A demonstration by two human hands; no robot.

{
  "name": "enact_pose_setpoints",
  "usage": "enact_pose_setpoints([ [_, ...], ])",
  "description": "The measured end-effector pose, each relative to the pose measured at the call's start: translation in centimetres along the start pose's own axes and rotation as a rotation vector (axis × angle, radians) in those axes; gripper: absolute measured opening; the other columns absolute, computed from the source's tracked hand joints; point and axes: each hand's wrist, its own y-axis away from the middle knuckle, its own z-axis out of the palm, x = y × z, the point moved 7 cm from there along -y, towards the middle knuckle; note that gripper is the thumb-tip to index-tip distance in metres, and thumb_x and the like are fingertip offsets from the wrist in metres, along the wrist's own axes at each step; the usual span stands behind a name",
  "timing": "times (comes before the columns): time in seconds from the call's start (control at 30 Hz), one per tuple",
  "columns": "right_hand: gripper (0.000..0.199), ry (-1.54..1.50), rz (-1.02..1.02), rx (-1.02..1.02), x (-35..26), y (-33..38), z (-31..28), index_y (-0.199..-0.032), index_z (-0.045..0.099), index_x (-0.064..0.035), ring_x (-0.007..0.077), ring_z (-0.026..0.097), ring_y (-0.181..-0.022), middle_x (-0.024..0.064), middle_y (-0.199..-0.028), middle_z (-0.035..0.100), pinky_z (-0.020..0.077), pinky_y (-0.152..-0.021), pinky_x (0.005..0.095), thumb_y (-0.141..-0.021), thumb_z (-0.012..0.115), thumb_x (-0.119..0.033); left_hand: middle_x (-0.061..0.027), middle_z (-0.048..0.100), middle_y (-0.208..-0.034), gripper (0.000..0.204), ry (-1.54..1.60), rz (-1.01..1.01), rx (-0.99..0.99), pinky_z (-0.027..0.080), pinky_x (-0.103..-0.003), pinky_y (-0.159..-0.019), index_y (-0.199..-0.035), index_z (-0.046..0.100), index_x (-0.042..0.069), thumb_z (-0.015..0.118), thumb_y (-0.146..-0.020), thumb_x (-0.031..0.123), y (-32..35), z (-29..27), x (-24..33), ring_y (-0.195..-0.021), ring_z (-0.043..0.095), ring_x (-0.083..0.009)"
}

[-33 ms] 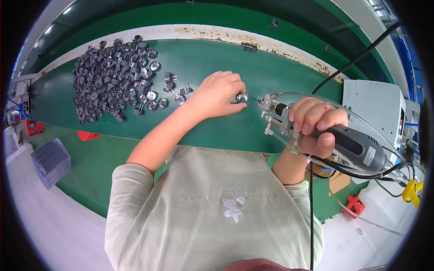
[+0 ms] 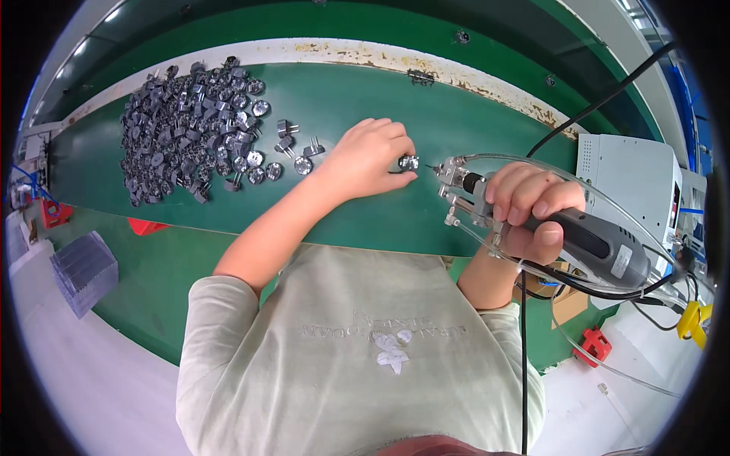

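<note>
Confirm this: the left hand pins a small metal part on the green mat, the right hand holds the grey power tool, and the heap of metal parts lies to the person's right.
Wrong on one point. The head view shows the heap of metal parts to the person's left. The left hand does pin a small metal part on the green mat, and the right hand holds the grey power tool.

– What is my left hand point(image 2: 370, 158) pinching?
– A small shiny metal part point(image 2: 408, 163), like the glinting heap of metal parts point(image 2: 190, 133) on the smooth, matt green mat point(image 2: 365, 99).
– And my right hand point(image 2: 528, 209)?
– A matt grey plastic tool point(image 2: 589, 245) with a bare metal tip and clear glossy tubing point(image 2: 608, 205).
</note>
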Motion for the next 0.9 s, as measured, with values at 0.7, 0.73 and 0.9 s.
enact_pose_setpoints([
  [0.7,0.034,0.066,0.038,-0.011,2.9,-0.1,0.8,-0.092,0.056,-0.0031,0.0213,0.060,-0.056,0.0098,-0.068,0.062,0.0550,-0.059,0.0404,-0.091,0.083,-0.024,-0.0058,0.064,-0.099,0.028,0.112,0.056,0.040,0.050,-0.040,-0.087,-0.101,0.075,0.008,0.083,-0.077,0.020,0.6,0.0,-1.0,-0.095,0.062,-0.0274],
  [0.73,0.034,0.066,0.038,-0.013,2.9,-0.1,0.9,-0.092,0.056,-0.0030,0.0213,0.060,-0.056,0.0099,-0.068,0.062,0.0549,-0.059,0.0402,-0.091,0.083,-0.024,-0.0055,0.063,-0.097,0.027,0.109,0.055,0.039,0.050,-0.040,-0.087,-0.101,0.075,0.008,0.082,-0.078,0.021,0.6,0.0,-1.0,-0.095,0.062,-0.0269],
  [0.9,0.026,0.162,0.033,-0.082,2.9,0.0,1.2,-0.096,0.055,-0.0051,0.0209,0.058,-0.056,0.0066,-0.068,0.058,0.0539,-0.059,0.0415,-0.094,0.071,-0.026,-0.0048,0.062,-0.095,0.024,0.105,0.053,0.040,0.049,-0.040,-0.089,-0.100,0.076,0.009,0.080,-0.080,0.022,0.5,-0.1,-0.9,-0.096,0.062,-0.0258],
])
